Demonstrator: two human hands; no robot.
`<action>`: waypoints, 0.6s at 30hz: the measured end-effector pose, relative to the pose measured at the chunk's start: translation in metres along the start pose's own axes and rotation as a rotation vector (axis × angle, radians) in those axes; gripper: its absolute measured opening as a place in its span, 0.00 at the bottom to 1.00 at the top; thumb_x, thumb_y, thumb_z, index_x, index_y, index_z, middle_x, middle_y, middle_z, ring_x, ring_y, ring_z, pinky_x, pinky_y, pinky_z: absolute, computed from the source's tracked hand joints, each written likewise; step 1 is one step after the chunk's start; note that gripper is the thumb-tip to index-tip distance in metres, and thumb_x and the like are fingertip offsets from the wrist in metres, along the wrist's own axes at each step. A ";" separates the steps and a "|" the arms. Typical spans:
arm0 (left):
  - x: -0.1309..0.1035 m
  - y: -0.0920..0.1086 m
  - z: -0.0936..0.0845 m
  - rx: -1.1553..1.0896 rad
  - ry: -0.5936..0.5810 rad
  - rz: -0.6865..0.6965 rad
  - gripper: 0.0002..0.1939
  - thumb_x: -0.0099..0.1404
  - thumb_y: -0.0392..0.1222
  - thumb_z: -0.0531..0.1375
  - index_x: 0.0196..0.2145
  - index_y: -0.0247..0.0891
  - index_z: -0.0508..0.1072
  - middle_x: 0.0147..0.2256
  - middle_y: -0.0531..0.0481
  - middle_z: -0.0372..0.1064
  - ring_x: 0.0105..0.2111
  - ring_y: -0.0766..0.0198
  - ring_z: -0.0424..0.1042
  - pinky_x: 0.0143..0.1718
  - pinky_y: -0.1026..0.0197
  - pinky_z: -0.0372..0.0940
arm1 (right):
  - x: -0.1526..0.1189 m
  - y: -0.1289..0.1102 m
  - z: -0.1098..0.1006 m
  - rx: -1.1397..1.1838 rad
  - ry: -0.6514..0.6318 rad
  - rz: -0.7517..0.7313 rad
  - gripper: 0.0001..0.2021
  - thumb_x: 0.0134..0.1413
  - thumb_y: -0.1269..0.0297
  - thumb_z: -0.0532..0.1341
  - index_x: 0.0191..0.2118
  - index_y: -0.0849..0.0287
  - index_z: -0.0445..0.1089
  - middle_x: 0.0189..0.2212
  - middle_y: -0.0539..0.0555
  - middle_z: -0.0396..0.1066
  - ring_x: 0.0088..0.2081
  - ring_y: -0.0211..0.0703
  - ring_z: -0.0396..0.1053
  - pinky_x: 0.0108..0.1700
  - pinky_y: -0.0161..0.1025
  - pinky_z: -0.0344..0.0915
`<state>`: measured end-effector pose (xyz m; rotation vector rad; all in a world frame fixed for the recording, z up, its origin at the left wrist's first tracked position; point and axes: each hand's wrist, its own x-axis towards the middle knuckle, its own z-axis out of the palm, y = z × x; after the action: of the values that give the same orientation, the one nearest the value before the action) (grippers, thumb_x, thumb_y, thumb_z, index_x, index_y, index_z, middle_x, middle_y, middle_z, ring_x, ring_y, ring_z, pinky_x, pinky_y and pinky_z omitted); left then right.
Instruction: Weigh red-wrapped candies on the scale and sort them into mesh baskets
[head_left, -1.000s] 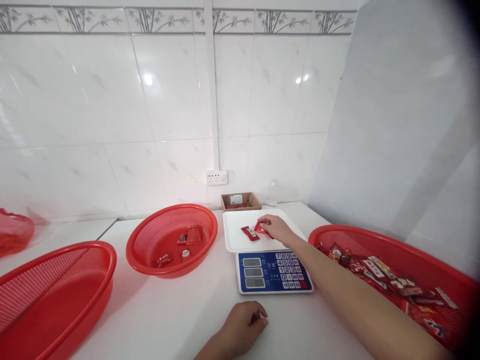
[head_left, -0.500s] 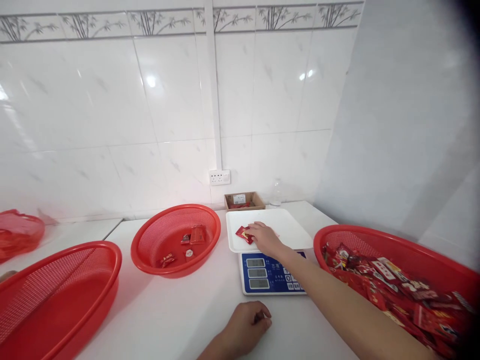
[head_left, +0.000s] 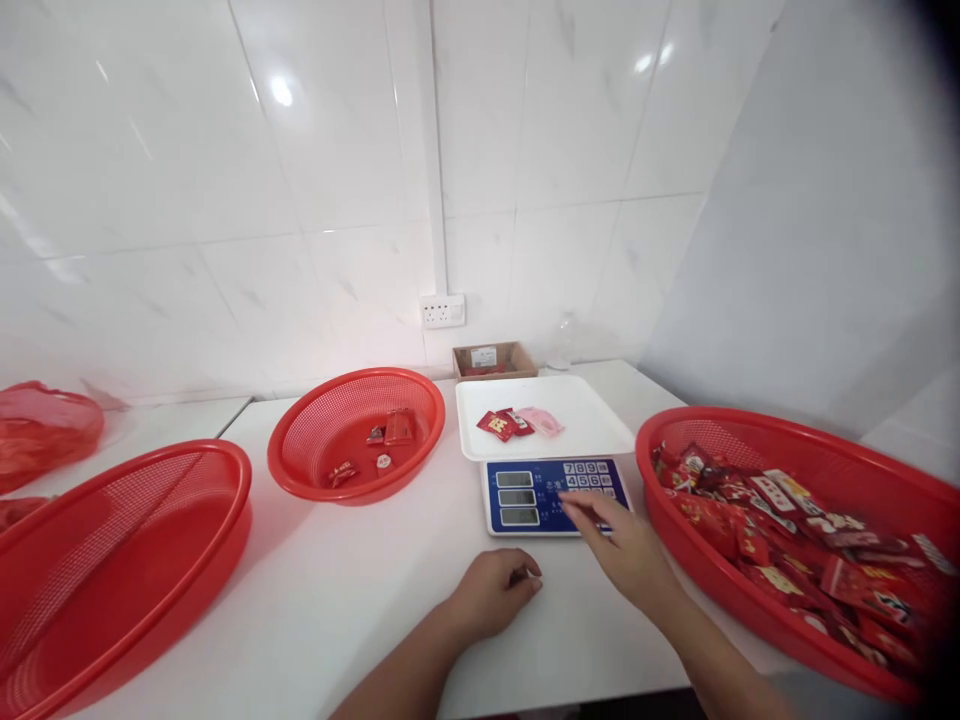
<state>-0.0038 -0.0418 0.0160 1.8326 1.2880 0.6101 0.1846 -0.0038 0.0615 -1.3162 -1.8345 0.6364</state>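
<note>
My left hand [head_left: 493, 592] rests on the white table in front of the scale, fingers loosely curled with nothing visible in them. Over the lower right of the blue scale keypad [head_left: 551, 480] hovers my right hand [head_left: 621, 545], its fingers apart and holding nothing. On the white scale tray [head_left: 592, 440] lie red packets [head_left: 498, 424] and a pink packet [head_left: 541, 421]. Small red packets [head_left: 400, 428] sit in the round red basket [head_left: 315, 410] left of the scale. A large red basket [head_left: 701, 545] on the right holds many red packets [head_left: 780, 585].
Another red basket [head_left: 217, 590] stands at the left, with red plastic bags [head_left: 45, 425] behind it. A small cardboard box [head_left: 517, 360] and a clear bottle [head_left: 562, 342] are behind the scale, below a wall socket [head_left: 443, 311].
My right hand has let go of the red packets on the tray and drawn back toward me over the keypad. The view has tilted down. My left hand has stayed on the table.
</note>
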 end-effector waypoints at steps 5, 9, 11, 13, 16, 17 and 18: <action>0.000 0.001 0.000 -0.009 0.008 -0.009 0.12 0.59 0.44 0.53 0.37 0.38 0.72 0.28 0.53 0.69 0.27 0.67 0.64 0.29 0.67 0.58 | -0.060 0.040 0.018 0.071 -0.192 0.155 0.11 0.52 0.55 0.50 0.30 0.52 0.66 0.28 0.51 0.71 0.32 0.44 0.68 0.35 0.38 0.65; 0.001 0.004 0.002 -0.011 0.033 -0.022 0.11 0.59 0.43 0.53 0.37 0.38 0.72 0.28 0.53 0.70 0.27 0.67 0.65 0.30 0.66 0.60 | -0.065 0.043 0.024 0.039 -0.185 0.146 0.10 0.53 0.56 0.51 0.31 0.52 0.67 0.30 0.51 0.71 0.34 0.44 0.68 0.37 0.38 0.64; 0.001 0.010 0.004 -0.010 0.050 -0.025 0.11 0.60 0.42 0.53 0.36 0.38 0.72 0.29 0.52 0.70 0.29 0.67 0.67 0.32 0.66 0.61 | -0.062 0.040 0.023 0.024 -0.192 0.143 0.11 0.53 0.57 0.50 0.32 0.53 0.67 0.30 0.51 0.71 0.34 0.44 0.68 0.37 0.38 0.64; 0.002 0.020 0.007 0.002 0.065 0.010 0.10 0.60 0.41 0.52 0.36 0.38 0.72 0.31 0.52 0.71 0.30 0.67 0.67 0.33 0.66 0.61 | -0.060 0.039 0.022 0.020 -0.192 0.133 0.11 0.54 0.57 0.50 0.32 0.54 0.67 0.30 0.51 0.72 0.34 0.44 0.68 0.36 0.38 0.63; 0.008 0.049 0.009 0.040 0.080 0.151 0.09 0.61 0.40 0.52 0.36 0.39 0.71 0.32 0.51 0.70 0.31 0.67 0.67 0.32 0.67 0.61 | -0.062 0.040 0.022 0.059 -0.180 0.088 0.12 0.55 0.59 0.50 0.34 0.55 0.68 0.33 0.52 0.72 0.35 0.44 0.69 0.38 0.37 0.63; 0.011 0.062 0.009 0.051 0.085 0.209 0.09 0.61 0.39 0.52 0.36 0.39 0.71 0.32 0.51 0.70 0.31 0.67 0.67 0.33 0.67 0.61 | -0.063 0.042 0.023 0.072 -0.171 0.075 0.13 0.55 0.59 0.49 0.35 0.56 0.68 0.34 0.53 0.72 0.36 0.44 0.69 0.38 0.37 0.63; 0.016 0.075 0.009 0.058 0.084 0.265 0.09 0.61 0.38 0.52 0.36 0.38 0.71 0.32 0.51 0.70 0.32 0.67 0.67 0.33 0.67 0.61 | -0.064 0.043 0.024 0.076 -0.163 0.069 0.13 0.55 0.60 0.49 0.36 0.57 0.69 0.35 0.54 0.72 0.37 0.44 0.69 0.38 0.37 0.63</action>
<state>0.0496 -0.0427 0.0717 2.0637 1.1346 0.8059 0.1999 -0.0486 -0.0043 -1.3154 -1.8803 0.8638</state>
